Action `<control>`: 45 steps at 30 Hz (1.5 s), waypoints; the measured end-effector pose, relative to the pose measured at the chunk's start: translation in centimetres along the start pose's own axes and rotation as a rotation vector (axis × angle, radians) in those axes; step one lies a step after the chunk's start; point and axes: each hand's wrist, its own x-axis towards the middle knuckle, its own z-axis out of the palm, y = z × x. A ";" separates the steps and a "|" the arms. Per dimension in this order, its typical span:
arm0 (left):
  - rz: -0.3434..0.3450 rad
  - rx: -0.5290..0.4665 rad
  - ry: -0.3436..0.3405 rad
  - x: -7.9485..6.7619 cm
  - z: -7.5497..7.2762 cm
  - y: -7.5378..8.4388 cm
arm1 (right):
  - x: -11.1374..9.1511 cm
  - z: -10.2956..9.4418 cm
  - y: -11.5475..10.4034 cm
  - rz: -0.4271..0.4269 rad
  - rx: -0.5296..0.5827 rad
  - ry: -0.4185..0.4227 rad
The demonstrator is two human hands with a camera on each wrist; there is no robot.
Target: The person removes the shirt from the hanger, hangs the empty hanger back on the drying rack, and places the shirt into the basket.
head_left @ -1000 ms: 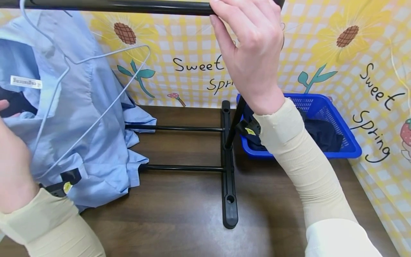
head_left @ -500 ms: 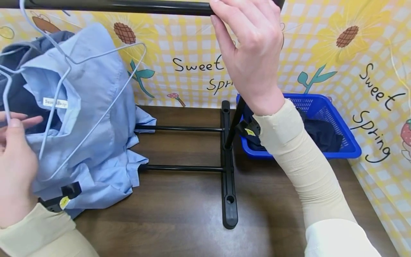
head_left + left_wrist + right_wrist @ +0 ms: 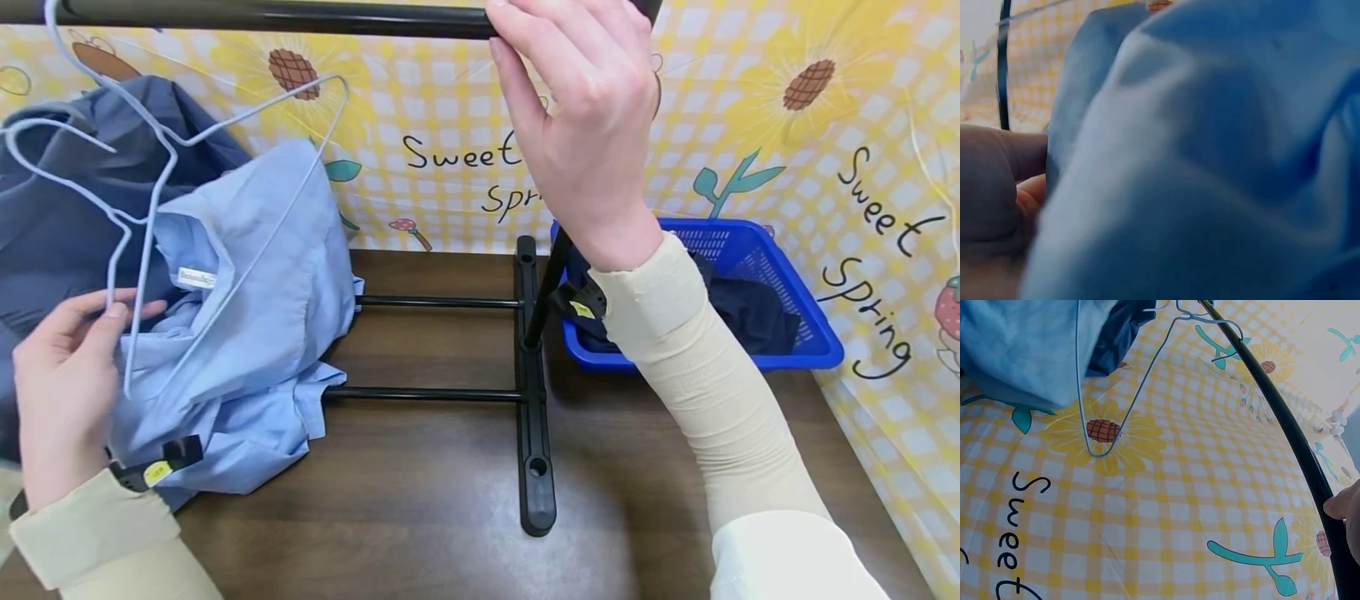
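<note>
Holding one hanger [image 3: 112,265] is the left hand [image 3: 71,367], one rail [image 3: 360,17] the right [image 3: 592,117]

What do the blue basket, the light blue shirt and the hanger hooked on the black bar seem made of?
Blue basket: probably molded plastic, slightly glossy, given its evenly perforated walls.
Light blue shirt: matt fabric, from its soft folds; which fibre, I cannot tell.
Hanger: likely bent metal wire, thin and smooth, perhaps with a pale coating.
</note>
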 end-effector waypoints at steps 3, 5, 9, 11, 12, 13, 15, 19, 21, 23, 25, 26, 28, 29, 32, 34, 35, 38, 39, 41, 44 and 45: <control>-0.003 -0.009 -0.074 0.3 0.0 -0.8 | 0.0 0.0 0.0 0.002 -0.003 0.000; 0.013 0.120 -0.124 0.5 0.1 -1.3 | 0.1 0.0 0.1 0.006 -0.005 0.000; 0.002 0.324 -0.205 1.0 0.3 -2.4 | 0.2 0.1 0.2 0.013 -0.008 -0.005; -0.023 0.401 -0.245 1.3 0.6 -2.9 | 0.2 0.1 0.2 0.014 -0.012 -0.010; -0.022 0.441 -0.255 1.4 0.7 -3.1 | 0.2 0.1 0.3 0.015 -0.015 -0.013; -0.038 0.491 -0.273 1.4 0.9 -3.2 | 0.2 0.1 0.3 0.014 -0.019 -0.016; -0.016 0.618 -0.277 1.4 1.4 -3.4 | 0.2 0.1 0.4 0.014 -0.023 -0.020; 0.117 0.694 -0.236 1.1 2.9 -4.0 | 0.0 0.0 0.4 0.014 -0.026 -0.024; 0.190 0.703 -0.223 1.0 3.6 -4.4 | 0.0 0.1 0.4 0.016 -0.020 -0.019; 0.218 0.688 -0.242 1.2 4.3 -4.8 | 0.0 0.1 0.4 0.016 -0.019 -0.014; 0.202 0.708 -0.290 1.4 4.9 -5.3 | 0.1 0.1 0.4 0.015 -0.016 -0.009; 0.170 0.728 -0.326 1.5 5.1 -5.5 | 0.1 0.1 0.4 0.014 -0.014 -0.008; 0.104 0.754 -0.403 1.6 5.8 -6.0 | 0.1 0.1 0.4 0.010 -0.015 -0.010; 0.072 0.775 -0.443 1.6 6.1 -6.2 | 0.1 0.1 0.4 0.008 -0.012 -0.010; 0.009 0.857 -0.548 1.5 7.1 -6.7 | 0.1 0.2 0.3 0.009 -0.003 -0.009; -0.001 0.892 -0.582 1.4 7.6 -6.9 | 0.2 0.2 0.3 0.013 -0.001 -0.009; 0.011 0.907 -0.590 1.4 7.7 -7.0 | 0.2 0.2 0.3 0.016 -0.005 -0.009; 0.037 0.914 -0.586 1.4 8.1 -7.2 | 0.2 0.3 0.3 0.027 -0.011 -0.011; 0.053 0.903 -0.574 1.4 8.3 -7.2 | 0.1 0.3 0.3 0.029 -0.012 -0.012; 0.105 0.873 -0.535 1.3 8.5 -7.3 | 0.0 0.3 0.4 0.028 -0.012 -0.016; 0.185 0.803 -0.478 1.1 8.7 -7.3 | -0.3 0.2 0.4 0.007 -0.011 -0.026; 0.205 0.774 -0.472 1.0 8.8 -7.3 | -0.4 0.2 0.4 -0.005 -0.005 -0.027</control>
